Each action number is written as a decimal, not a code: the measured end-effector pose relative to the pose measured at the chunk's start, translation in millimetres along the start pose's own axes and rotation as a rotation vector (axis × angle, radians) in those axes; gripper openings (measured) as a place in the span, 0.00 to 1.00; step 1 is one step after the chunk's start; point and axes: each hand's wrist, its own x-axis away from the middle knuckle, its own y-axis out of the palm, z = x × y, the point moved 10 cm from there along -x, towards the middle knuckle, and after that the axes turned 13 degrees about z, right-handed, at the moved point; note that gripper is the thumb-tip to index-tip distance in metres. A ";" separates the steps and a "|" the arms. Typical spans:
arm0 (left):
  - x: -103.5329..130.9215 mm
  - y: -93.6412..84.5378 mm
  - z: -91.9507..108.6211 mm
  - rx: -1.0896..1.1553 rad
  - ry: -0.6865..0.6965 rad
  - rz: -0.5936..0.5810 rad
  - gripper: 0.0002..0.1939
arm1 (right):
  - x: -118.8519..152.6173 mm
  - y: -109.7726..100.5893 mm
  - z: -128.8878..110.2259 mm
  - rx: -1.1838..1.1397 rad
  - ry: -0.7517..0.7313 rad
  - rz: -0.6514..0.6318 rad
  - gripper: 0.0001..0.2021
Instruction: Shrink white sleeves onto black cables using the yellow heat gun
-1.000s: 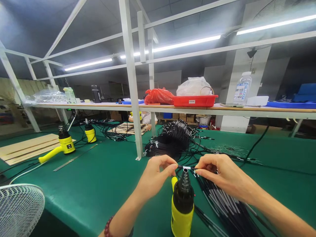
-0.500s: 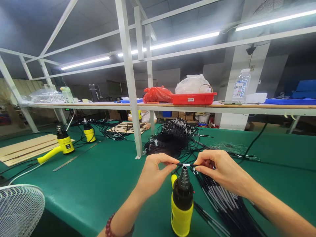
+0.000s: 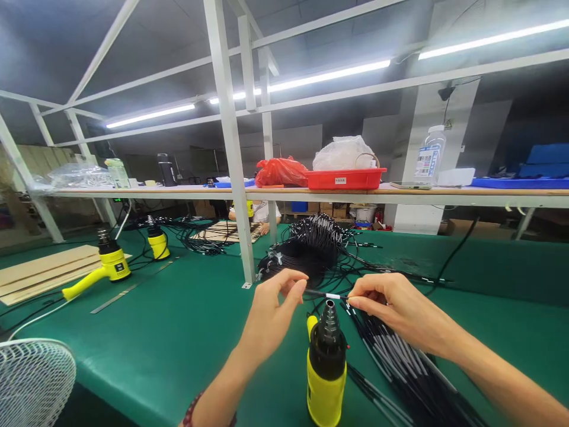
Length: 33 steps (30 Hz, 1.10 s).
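Observation:
A thin black cable [image 3: 317, 293] with a white sleeve [image 3: 332, 296] stretches between my hands, just above the nozzle of an upright yellow heat gun [image 3: 326, 379]. My right hand [image 3: 391, 305] pinches the cable right of the sleeve between thumb and fingertips. On the other side, my left hand [image 3: 276, 311] has its thumb and fingers closed at the cable's left part; the exact contact is partly hidden behind the thumb. Beneath my right hand lies a bundle of black cables [image 3: 404, 362] with grey sleeves.
Behind my hands is a heap of coiled black cables [image 3: 306, 249] beside a white post [image 3: 231, 148]. Two more heat guns, a near one [image 3: 113, 264] and a far one [image 3: 159, 243], stand left. A white fan [image 3: 35, 379] is at lower left. A shelf [image 3: 284, 193] holds a red tray [image 3: 347, 179].
My left hand has moved left and turned slightly, so more of the cable shows left of the white sleeve. My right hand keeps its pinch. The whole view has shifted slightly.

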 end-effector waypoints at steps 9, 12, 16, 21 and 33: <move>4.4 -26.0 -21.7 -0.079 -0.071 0.070 0.09 | -7.3 -16.1 133.8 0.509 0.323 0.194 0.16; 5.9 -26.5 -31.2 -0.105 -0.077 0.039 0.12 | 16.9 30.3 154.2 0.514 0.335 0.034 0.10; 5.8 -26.1 -44.1 -0.131 -0.114 0.050 0.13 | 52.2 116.1 159.2 0.432 0.306 -0.205 0.08; 5.2 -24.4 -53.3 -0.154 -0.145 0.029 0.16 | 71.0 179.5 178.5 0.458 0.342 -0.296 0.12; 5.9 -29.6 -53.2 -0.142 -0.135 0.028 0.16 | 60.9 166.5 183.4 0.275 0.349 -0.189 0.07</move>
